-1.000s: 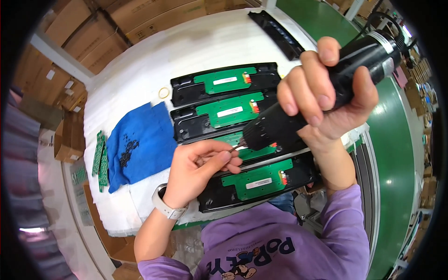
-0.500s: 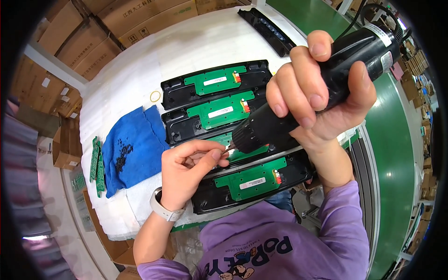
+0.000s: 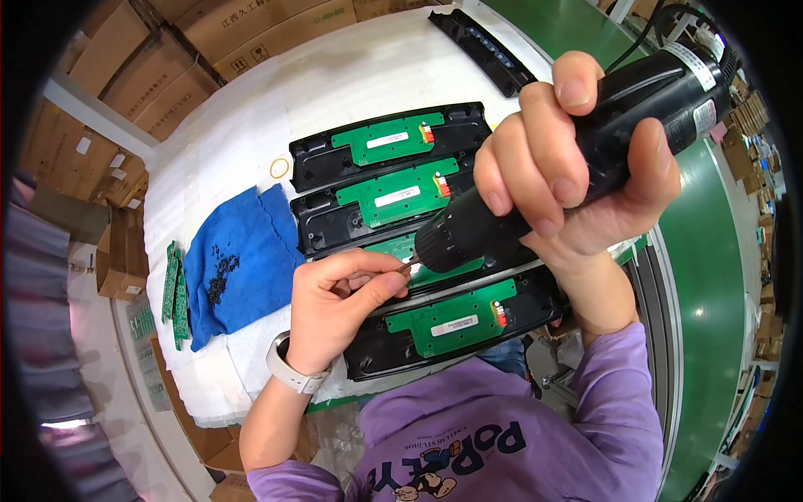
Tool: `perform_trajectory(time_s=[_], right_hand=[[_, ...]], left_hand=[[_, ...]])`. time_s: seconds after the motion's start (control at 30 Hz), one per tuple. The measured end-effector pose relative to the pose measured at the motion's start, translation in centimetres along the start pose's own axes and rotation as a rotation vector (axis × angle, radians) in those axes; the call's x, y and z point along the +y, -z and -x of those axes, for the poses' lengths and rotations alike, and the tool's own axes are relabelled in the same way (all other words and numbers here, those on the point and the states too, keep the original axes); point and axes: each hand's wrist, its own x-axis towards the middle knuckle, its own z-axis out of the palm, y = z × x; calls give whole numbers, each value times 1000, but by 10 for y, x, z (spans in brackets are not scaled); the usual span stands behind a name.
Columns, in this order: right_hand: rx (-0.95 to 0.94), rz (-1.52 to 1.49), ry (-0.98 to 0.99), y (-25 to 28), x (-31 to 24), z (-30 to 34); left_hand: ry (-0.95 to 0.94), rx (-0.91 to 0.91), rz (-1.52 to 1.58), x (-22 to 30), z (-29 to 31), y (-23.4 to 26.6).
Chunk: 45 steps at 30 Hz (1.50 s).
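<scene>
Head view: the black electric screwdriver (image 3: 577, 159) sits tight in the right hand (image 3: 577, 167), tip down on a green board (image 3: 418, 251) in the third black tray (image 3: 335, 234). Left hand (image 3: 339, 305) fingers pinch at the tip. A blue cloth (image 3: 242, 259) lies nearby on the worktop (image 3: 351, 75).

The left hand (image 3: 339, 305) reaches in from the near left, its forearm bare and a pale band at the wrist, fingers curled and thumb pinched against fingertips toward the right. The right hand (image 3: 569, 180) is raised higher on the right, fingers wrapped in a firm grip, purple sleeve at the forearm.
</scene>
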Motion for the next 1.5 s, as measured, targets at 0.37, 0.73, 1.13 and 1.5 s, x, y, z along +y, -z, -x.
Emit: perform_trajectory(time_s=[0.37, 0.73, 1.13, 1.5], right_hand=[[91, -9, -56, -4, -2, 1], [135, 523, -203, 16, -30, -4], [284, 539, -243, 18, -15, -4], [256, 514, -323, 25, -11, -6]], left_hand=[[84, 62, -61, -2, 3, -6], [-525, -86, -1057, -2, -9, -4], [-514, -94, -1049, -2, -10, -3], [-546, -71, -1029, -4, -10, -6]])
